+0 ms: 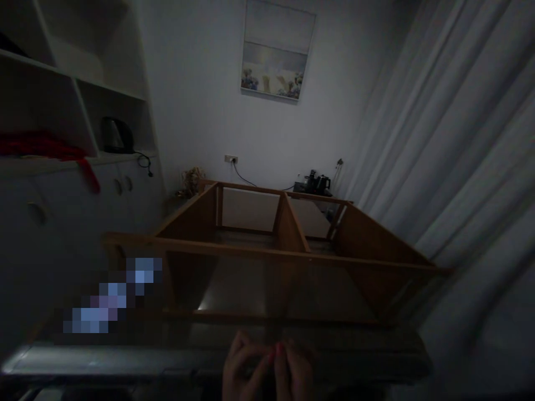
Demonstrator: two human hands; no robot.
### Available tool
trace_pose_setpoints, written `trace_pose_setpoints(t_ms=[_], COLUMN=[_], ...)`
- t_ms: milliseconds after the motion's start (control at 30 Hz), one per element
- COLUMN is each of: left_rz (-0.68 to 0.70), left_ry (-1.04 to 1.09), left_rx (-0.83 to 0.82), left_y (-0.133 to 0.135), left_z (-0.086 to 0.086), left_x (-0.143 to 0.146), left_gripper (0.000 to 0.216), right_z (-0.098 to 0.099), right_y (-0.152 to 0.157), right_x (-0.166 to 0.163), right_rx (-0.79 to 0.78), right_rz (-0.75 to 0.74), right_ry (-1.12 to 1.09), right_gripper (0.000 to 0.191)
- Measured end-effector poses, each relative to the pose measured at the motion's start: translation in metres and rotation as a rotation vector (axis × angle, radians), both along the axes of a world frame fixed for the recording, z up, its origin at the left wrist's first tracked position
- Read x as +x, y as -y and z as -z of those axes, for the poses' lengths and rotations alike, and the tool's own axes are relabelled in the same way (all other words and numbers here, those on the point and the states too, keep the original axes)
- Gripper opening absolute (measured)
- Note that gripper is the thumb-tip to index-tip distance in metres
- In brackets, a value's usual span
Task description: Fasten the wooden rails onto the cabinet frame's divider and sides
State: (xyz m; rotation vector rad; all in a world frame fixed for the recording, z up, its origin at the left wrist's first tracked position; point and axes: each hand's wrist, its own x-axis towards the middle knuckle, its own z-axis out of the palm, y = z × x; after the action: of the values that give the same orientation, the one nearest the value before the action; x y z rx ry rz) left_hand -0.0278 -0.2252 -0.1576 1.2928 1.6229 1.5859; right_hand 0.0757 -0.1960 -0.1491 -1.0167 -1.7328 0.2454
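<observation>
My left hand (247,365) and my right hand (293,368) meet at the bottom middle, near the front edge of the dark tabletop (355,348). The fingers of both hands are closed, with the tips pressed close together. Small red spots show at the fingertips; whether these are nails or a small thing is too dark to tell. Just beyond my hands stands a brown wooden frame (246,248) with a divider (291,223) across it and glass-like, reflective panels. Neither hand touches the frame.
Left of the frame is a bright blurred-out patch (104,301). White cabinets (62,223) line the left, holding a kettle (117,135) and red cloth (42,146). Curtains (438,139) hang at right. At the back are black appliances (315,182), a wall socket (231,159) and a picture (276,55).
</observation>
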Motion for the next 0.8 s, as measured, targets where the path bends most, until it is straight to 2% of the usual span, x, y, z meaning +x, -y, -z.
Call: trace_pose_setpoints(t_ms=[100, 200, 267, 333, 367, 400, 467, 533, 600, 667, 800], left_rz=[0.004, -0.062, -0.175, -0.309, -0.429, -0.577, -0.73, -0.716, -0.665, -0.626, -0.607], left_ry=[0.079, 0.043, -0.075, -0.244, -0.278, -0.296, -0.465, -0.567, -0.611, -0.639, -0.593], left_rx=[0.029, 0.175, 0.346, 0.526, 0.551, 0.529, 0.402, 0.28, 0.328, 0.316, 0.185], left_y=[-0.003, -0.002, 0.001, 0.005, 0.007, 0.01, 0.017, 0.023, 0.026, 0.023, 0.005], left_z=[0.002, 0.009, 0.014, 0.012, 0.008, 0.001, -0.017, -0.036, -0.05, -0.055, -0.053], left_x=[0.008, 0.002, -0.019, -0.054, -0.074, -0.094, -0.13, -0.154, -0.168, -0.176, -0.197], left_gripper=[0.033, 0.034, 0.032, 0.012, 0.01, 0.011, 0.016, 0.026, 0.031, 0.037, 0.055], right_z=[0.006, -0.002, -0.014, -0.027, -0.032, -0.037, -0.041, -0.042, -0.038, -0.032, -0.017], right_y=[0.002, -0.009, -0.028, -0.052, -0.064, -0.076, -0.097, -0.112, -0.123, -0.133, -0.155], right_x=[0.006, 0.018, 0.034, 0.055, 0.065, 0.074, 0.087, 0.093, 0.093, 0.094, 0.103], right_rx=[0.036, 0.016, 0.013, 0.007, -0.01, -0.048, -0.099, -0.128, -0.195, -0.304, -0.548], right_rz=[0.101, 0.076, 0.125, 0.267, 0.352, 0.422, 0.483, 0.485, 0.431, 0.37, 0.259], right_ry=[0.016, 0.085, 0.168, 0.257, 0.314, 0.393, 0.568, 0.679, 0.73, 0.737, 0.621], right_gripper=[0.037, 0.04, 0.043, 0.051, 0.057, 0.061, 0.063, 0.057, 0.046, 0.038, 0.032])
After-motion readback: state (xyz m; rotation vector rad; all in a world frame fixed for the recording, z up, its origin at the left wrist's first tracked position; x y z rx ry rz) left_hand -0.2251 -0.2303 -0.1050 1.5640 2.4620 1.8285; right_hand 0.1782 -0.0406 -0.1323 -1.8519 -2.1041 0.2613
